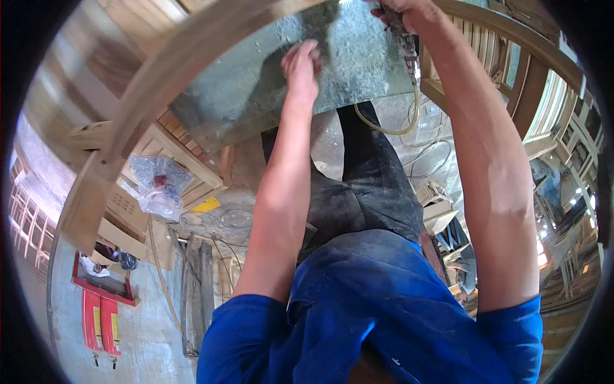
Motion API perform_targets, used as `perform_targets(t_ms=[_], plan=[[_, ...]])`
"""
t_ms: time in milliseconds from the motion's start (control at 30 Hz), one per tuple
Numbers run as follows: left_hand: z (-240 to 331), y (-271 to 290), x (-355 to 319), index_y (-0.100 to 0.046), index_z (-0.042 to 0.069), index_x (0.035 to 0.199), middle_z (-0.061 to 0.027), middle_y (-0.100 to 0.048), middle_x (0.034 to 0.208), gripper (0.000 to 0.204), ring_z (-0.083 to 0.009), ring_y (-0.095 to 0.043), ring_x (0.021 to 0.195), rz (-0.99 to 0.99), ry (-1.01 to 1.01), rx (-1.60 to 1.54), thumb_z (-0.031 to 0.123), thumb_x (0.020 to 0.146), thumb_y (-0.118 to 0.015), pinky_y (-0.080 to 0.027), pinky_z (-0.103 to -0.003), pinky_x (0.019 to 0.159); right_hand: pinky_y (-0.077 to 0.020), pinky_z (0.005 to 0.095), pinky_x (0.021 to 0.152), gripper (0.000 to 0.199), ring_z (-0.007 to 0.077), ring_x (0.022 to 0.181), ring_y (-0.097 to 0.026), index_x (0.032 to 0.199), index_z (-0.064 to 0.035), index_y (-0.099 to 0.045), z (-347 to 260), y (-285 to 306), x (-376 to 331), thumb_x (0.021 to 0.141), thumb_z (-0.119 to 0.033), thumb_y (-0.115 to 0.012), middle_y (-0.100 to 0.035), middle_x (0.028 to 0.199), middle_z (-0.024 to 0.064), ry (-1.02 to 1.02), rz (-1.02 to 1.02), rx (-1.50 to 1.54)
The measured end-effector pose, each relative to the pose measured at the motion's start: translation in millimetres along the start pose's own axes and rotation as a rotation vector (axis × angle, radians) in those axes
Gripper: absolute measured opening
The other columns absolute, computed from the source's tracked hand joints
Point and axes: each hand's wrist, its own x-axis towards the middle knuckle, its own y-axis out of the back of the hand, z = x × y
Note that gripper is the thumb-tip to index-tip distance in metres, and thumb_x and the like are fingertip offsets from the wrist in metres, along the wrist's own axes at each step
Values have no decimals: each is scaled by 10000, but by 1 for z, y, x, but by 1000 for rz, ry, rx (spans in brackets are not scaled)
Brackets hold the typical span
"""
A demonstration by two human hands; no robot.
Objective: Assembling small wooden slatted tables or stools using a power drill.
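The right hand (417, 14), at the top edge of the view, is wrapped around a hand-held air tool (410, 56), its fingers closed on the upper part while the metal end points down toward the person. From that end a pale hose (418, 109) loops down past the near edge of a grey board (358, 73), just beside the dark trousers (380, 169). The air tool is over the right part of this board. The left hand (300, 63) is above the board's middle, well apart from the tool, with fingers partly curled and blurred; whether anything is between them cannot be told. A wooden bar (152, 80), bent by the lens, arches along the board's far left side. Lower left, a clear plastic bag (160, 185) lies near a yellow piece (206, 205), and red metal parts (101, 320) show below.
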Motion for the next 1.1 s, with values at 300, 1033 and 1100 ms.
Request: perform_targets(t_ms=[300,1033,1100], plan=[[42,155,-65,-639,38,985,-7,-555,715,223,-82,-512,548,304,-163,189,184,826,-696,-374,-195,460,-538,317,732,339,216,825,-634,888,-103,-695,53,-21,61,555,-59,-743,-680,858,39,1257,176,-606],[86,257,-135,-493,5,1208,-119,-558,1071,474,-219,-572,910,332,-387,884,271,858,-670,-484,-336,757,-490,328,755,374,144,788,-591,997,-31,-595,156,184,-438,643,-35,-715,-632,839,37,369,132,-15],[108,251,-133,-399,-4,1342,-168,-512,1227,650,-271,-562,1029,517,-369,936,285,841,-697,-484,-378,858,-468,309,814,484,128,869,-553,1088,-22,-559,161,226,-433,635,-1,-729,-601,925,21,150,284,163]])
